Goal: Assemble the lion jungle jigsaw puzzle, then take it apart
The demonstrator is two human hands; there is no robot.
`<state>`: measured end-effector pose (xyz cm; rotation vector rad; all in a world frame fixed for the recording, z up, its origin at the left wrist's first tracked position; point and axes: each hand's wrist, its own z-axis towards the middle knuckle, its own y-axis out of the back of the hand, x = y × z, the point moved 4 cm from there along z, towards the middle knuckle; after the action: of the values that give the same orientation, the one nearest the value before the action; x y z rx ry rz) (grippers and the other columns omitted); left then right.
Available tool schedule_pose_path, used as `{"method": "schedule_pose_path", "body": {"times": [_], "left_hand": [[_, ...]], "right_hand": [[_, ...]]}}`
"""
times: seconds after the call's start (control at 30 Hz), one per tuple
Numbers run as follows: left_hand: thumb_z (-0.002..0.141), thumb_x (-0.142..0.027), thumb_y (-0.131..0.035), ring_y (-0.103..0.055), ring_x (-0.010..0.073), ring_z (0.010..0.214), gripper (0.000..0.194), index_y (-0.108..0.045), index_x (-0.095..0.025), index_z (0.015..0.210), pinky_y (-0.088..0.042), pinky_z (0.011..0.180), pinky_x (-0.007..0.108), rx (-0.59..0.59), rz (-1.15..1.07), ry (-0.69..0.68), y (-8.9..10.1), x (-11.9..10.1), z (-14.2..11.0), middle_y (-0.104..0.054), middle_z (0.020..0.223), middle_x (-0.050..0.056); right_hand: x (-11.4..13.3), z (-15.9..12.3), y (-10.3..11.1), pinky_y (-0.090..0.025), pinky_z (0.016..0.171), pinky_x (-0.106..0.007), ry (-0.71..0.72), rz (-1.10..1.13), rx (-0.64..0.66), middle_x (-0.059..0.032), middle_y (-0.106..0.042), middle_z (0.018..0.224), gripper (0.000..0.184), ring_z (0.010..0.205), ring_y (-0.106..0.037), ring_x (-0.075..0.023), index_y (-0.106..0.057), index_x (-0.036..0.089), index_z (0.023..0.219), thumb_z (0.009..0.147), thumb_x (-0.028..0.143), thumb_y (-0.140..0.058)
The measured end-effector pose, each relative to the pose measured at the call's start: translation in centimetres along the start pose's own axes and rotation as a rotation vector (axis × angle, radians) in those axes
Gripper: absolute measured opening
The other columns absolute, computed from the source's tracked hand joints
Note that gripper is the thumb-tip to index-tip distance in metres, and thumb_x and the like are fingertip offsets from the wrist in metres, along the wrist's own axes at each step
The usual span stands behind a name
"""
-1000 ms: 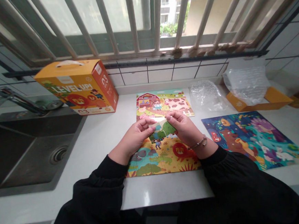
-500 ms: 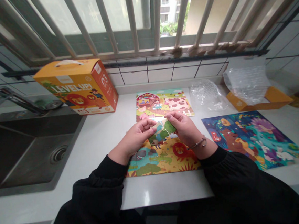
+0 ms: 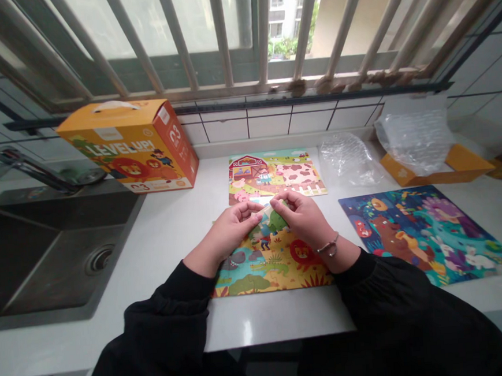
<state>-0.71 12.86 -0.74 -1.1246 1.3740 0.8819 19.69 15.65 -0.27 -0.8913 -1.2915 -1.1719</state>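
My left hand (image 3: pixel 232 229) is closed, its thumb and fingers pinching a jigsaw puzzle piece at the upper edge of the savanna puzzle (image 3: pixel 275 276). My right hand (image 3: pixel 299 216) is closed on a green jigsaw puzzle piece (image 3: pixel 276 221), right beside the left hand's piece. Between my fingertips the two pieces meet; whether they are locked together I cannot tell. The savanna puzzle below shows a red lion, a crocodile and a hippo. Its upper part is largely hidden behind my hands.
Behind my hands lies a farm puzzle (image 3: pixel 293 174). To the right is a dark forest puzzle (image 3: pixel 428 235), with clear plastic wrap (image 3: pixel 348 160) and an open orange box (image 3: pixel 462 165) behind it. An orange carton (image 3: pixel 130 148) stands back left, beside the sink (image 3: pixel 60 249).
My right hand has moved slightly left with the green piece, bringing it down against the left hand's piece. The gap between the pieces has narrowed. My left hand has hardly moved.
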Motion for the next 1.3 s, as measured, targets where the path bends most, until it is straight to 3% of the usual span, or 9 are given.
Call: {"method": "schedule_pose_path", "body": {"times": [0.1,0.2,0.33,0.5,0.67,0.77,0.93,1.1,1.3], "left_hand": [[0.098,-0.040,-0.086,-0.075,0.0218,0.112,0.035,-0.081,-0.021,0.126,-0.057,0.101,0.035,-0.010,-0.030,-0.058,-0.6,-0.4,0.0,-0.081,0.124,0.009],[0.095,-0.033,-0.087,-0.071,0.0242,0.133,0.039,-0.079,-0.022,0.132,-0.053,0.113,0.036,-0.039,-0.110,-0.115,-1.4,-0.7,0.0,-0.078,0.141,0.012],[0.093,-0.029,-0.088,-0.067,0.0279,0.144,0.047,-0.071,-0.023,0.136,-0.051,0.122,0.042,-0.040,-0.137,-0.158,-2.0,-0.6,0.2,-0.077,0.142,0.013],[0.098,-0.023,-0.078,-0.069,0.0286,0.139,0.034,-0.073,-0.023,0.133,-0.050,0.126,0.047,-0.107,0.207,-0.334,-1.2,-1.5,0.0,-0.077,0.138,0.012],[0.099,-0.012,-0.067,-0.073,0.0290,0.136,0.043,-0.074,-0.027,0.139,-0.053,0.123,0.049,-0.039,0.485,-0.395,-0.9,-2.1,-0.8,-0.078,0.141,0.010],[0.098,-0.011,-0.069,-0.074,0.0295,0.136,0.048,-0.070,-0.027,0.143,-0.054,0.122,0.049,-0.008,0.538,-0.389,-1.0,-2.1,-0.9,-0.079,0.143,0.011],[0.096,-0.012,-0.073,-0.070,0.0325,0.141,0.057,-0.068,-0.029,0.150,-0.049,0.126,0.053,0.005,0.607,-0.369,-1.1,-2.0,-0.9,-0.075,0.152,0.012],[0.093,-0.008,-0.072,-0.070,0.0341,0.141,0.070,-0.062,-0.030,0.159,-0.051,0.124,0.054,-0.022,0.619,-0.343,-1.0,-1.7,-0.9,-0.071,0.157,0.013],[0.093,-0.004,-0.069,-0.071,0.0341,0.141,0.073,-0.060,-0.028,0.162,-0.053,0.123,0.053,-0.044,0.661,-0.348,-1.0,-1.5,-0.8,-0.071,0.160,0.014]], "right_hand": [[0.3,-0.3,-0.2,-0.032,0.058,-0.032,0.057,-0.208,-0.047,0.0052,-0.049,0.067,0.045,0.061,-0.045,-0.0166,-0.076,0.024,0.105,0.100,0.070,-0.076],[0.5,-0.4,-0.5,-0.041,0.065,-0.033,0.084,-0.312,-0.077,0.0005,-0.064,0.077,0.039,0.070,-0.059,-0.0206,-0.073,0.025,0.110,0.106,0.063,-0.068],[0.0,-0.4,-1.2,-0.046,0.077,-0.036,0.097,-0.399,-0.029,-0.0059,-0.077,0.094,0.038,0.085,-0.070,-0.0255,-0.069,0.026,0.109,0.114,0.062,-0.056],[0.0,-0.4,-1.7,-0.052,0.091,-0.039,0.250,-0.467,0.092,-0.0106,-0.078,0.111,0.031,0.103,-0.072,-0.0282,-0.067,0.026,0.116,0.120,0.048,-0.047],[0.7,-0.5,-0.3,-0.056,0.099,-0.044,0.343,-0.538,0.177,-0.0121,-0.076,0.124,0.026,0.112,-0.071,-0.0294,-0.068,0.025,0.134,0.110,0.036,-0.070],[0.9,-0.5,0.4,-0.057,0.095,-0.044,0.367,-0.565,0.202,-0.0113,-0.074,0.124,0.036,0.106,-0.070,-0.0283,-0.067,0.026,0.141,0.106,0.029,-0.074],[0.8,-0.3,0.6,-0.056,0.083,-0.040,0.364,-0.596,0.206,-0.0076,-0.073,0.113,0.034,0.085,-0.067,-0.0218,-0.070,0.025,0.139,0.105,0.024,-0.073],[1.0,-0.2,0.8,-0.055,0.079,-0.037,0.366,-0.558,0.135,-0.0044,-0.075,0.103,0.022,0.080,-0.067,-0.0198,-0.075,0.025,0.128,0.106,0.027,-0.074],[1.5,-0.6,0.8,-0.058,0.080,-0.037,0.498,-0.565,0.148,-0.0058,-0.070,0.111,0.023,0.083,-0.066,-0.0186,-0.081,0.030,0.131,0.109,0.030,-0.075]]}}
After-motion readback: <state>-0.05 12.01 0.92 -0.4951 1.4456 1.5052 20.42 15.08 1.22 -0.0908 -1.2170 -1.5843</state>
